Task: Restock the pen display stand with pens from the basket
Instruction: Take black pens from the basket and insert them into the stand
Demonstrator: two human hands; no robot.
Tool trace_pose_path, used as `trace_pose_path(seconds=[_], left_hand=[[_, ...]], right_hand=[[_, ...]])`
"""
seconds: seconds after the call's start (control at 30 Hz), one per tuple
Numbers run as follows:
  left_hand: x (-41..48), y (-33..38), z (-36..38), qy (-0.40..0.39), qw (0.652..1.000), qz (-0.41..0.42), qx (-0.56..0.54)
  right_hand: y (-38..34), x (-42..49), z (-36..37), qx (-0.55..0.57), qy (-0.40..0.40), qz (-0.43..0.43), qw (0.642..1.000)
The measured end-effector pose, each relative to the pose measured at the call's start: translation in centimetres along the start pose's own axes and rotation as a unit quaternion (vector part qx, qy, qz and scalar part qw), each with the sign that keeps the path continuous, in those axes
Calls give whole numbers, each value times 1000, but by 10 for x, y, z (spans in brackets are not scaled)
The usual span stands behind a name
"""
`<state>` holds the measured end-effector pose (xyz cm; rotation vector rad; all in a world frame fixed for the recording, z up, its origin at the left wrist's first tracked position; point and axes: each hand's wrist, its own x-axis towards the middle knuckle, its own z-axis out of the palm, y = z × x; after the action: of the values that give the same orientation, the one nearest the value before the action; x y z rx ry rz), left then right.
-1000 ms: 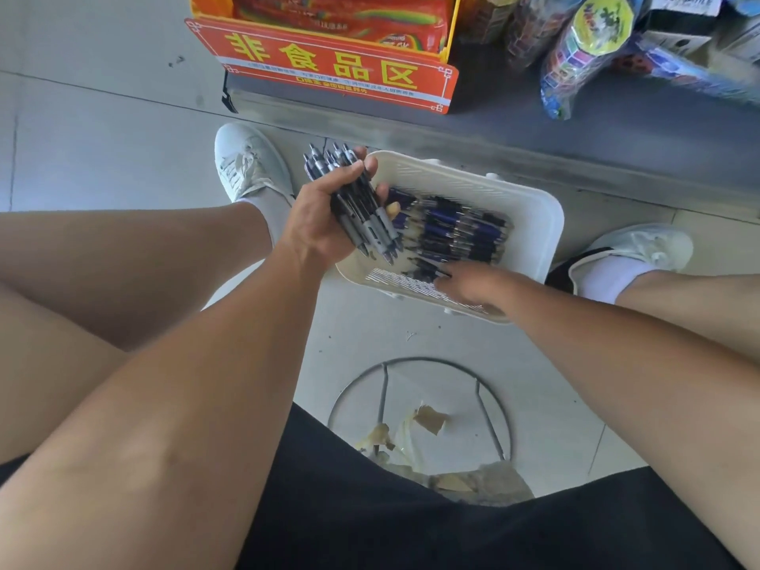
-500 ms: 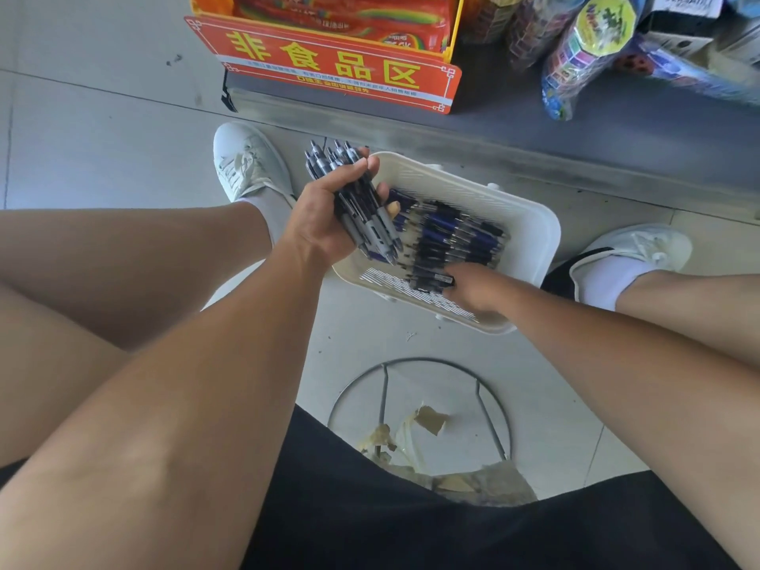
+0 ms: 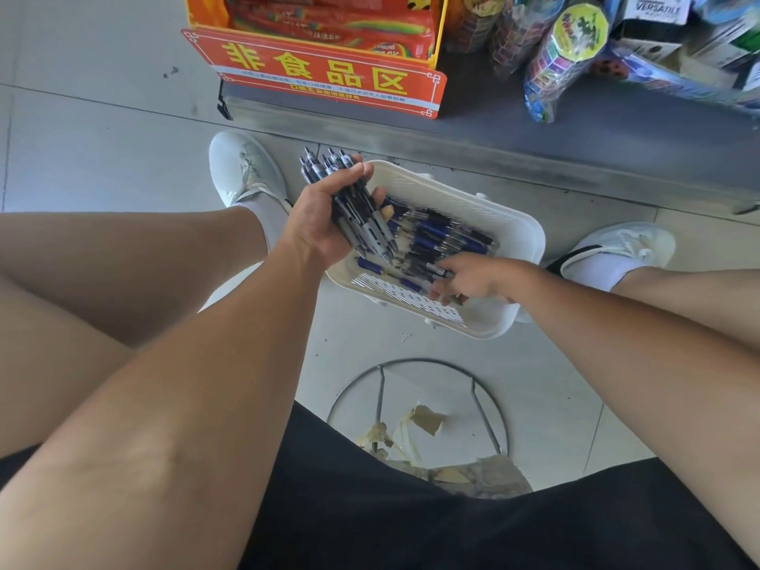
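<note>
One basket (image 3: pixel 531 237), two hands (image 3: pixel 320 226) (image 3: pixel 477 278), two shoes (image 3: pixel 243 169) (image 3: pixel 622 243), one sign (image 3: pixel 316 72), pens (image 3: pixel 446 236) beyond counting.

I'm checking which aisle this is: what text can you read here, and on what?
"非食品区": orange sign on the shelf edge.
"VERSATILE": white box, top right.
Small print on the sign, and the toy pack: too blurred to read.

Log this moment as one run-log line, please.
left hand: holds pen bundle | right hand: among loose pens in basket, grip unclear | stand: not in view
</note>
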<state>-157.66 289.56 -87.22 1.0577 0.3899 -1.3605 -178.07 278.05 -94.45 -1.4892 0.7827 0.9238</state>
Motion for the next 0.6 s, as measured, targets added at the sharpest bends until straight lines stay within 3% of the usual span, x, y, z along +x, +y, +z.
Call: trace_pose_path(seconds=[0.2, 0.6], left_hand=[[-3, -1, 9, 9, 1000, 10, 16], [-23, -3, 22, 25, 999, 23, 22]], right_hand=[[-19, -34, -33, 190, 33, -64, 979], [-67, -96, -29, 276, 127, -172, 937]])
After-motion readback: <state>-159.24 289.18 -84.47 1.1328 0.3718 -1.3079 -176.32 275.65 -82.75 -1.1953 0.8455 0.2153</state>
